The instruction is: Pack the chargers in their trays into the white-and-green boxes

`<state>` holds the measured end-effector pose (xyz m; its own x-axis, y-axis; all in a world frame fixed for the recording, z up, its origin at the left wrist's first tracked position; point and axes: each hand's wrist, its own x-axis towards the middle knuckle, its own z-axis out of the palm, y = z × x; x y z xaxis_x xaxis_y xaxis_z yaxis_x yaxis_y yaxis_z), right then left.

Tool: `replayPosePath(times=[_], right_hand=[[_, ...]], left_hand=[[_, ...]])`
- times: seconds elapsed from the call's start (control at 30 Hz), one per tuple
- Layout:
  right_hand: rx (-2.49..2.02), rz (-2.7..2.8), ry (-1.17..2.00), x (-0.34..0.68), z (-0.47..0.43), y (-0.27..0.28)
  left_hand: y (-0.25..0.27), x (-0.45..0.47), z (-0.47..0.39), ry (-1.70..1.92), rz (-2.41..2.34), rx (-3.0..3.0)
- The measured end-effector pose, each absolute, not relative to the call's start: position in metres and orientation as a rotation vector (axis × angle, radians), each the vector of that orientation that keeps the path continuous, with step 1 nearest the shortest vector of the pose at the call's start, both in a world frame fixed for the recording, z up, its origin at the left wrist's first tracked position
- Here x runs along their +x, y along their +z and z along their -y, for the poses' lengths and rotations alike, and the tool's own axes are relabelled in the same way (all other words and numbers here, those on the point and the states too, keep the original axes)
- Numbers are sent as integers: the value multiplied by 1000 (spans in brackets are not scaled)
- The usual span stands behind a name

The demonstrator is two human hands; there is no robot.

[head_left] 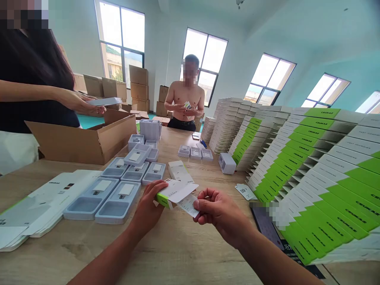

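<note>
My left hand [150, 204] is closed round a small white and green carton [172, 191], whose end flap stands out toward the right. Between the thumb and fingers of my right hand [212, 209] is a printed paper card [188, 206], its left part at the carton's end. Whether the card reaches inside the carton I cannot tell. Just behind lies another white carton [179, 171] on the table. To the left of my left hand sit several grey plastic trays [111, 213], each with a white piece in it.
Tall stacks of white and green cartons [299, 154] line the right side. Flat unfolded cartons [44, 202] lie at the left. An open cardboard box [74, 142] stands near a co-worker holding a tray [105, 101]. Another person [185, 101] stands across the table [178, 253].
</note>
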<state>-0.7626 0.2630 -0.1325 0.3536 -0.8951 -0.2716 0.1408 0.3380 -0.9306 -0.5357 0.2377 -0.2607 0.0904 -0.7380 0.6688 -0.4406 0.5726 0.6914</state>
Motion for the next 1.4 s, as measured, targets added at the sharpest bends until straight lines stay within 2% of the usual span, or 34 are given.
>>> replayPosePath(times=[0.2, 0.37, 0.43, 0.57, 0.67, 0.8, 0.9, 1.07, 1.17, 1.4], right_hand=[[-862, -859, -876, -762, -261, -138], [-940, -905, -1019, -768, -269, -188], [-1241, -1001, -921, -760, -273, -217], [-2280, -852, -568, -706, -275, -253], [-2617, -567, -426, -653, -268, -251], [-2639, -600, -563, -629, -262, -232], [-2585, -854, -538, -659, -280, -231], [-2422, -1368, -453, -733, -326, -267], [-2369, -1451, -437, -760, -345, -275], [-2198, -1645, -578, -767, -364, -257]], left_hand=[[-254, -538, -242, -393, 1536, 998], [-246, -535, -247, -447, 1479, 961], [-240, -534, -251, -447, 1475, 929], [-223, -528, -260, -429, 1497, 853], [-211, -518, -265, -409, 1512, 818], [-204, -507, -267, -384, 1507, 824], [-204, -504, -266, -370, 1500, 830], [-212, -511, -261, -388, 1530, 839], [-219, -515, -257, -405, 1549, 878], [-233, -522, -252, -424, 1610, 929]])
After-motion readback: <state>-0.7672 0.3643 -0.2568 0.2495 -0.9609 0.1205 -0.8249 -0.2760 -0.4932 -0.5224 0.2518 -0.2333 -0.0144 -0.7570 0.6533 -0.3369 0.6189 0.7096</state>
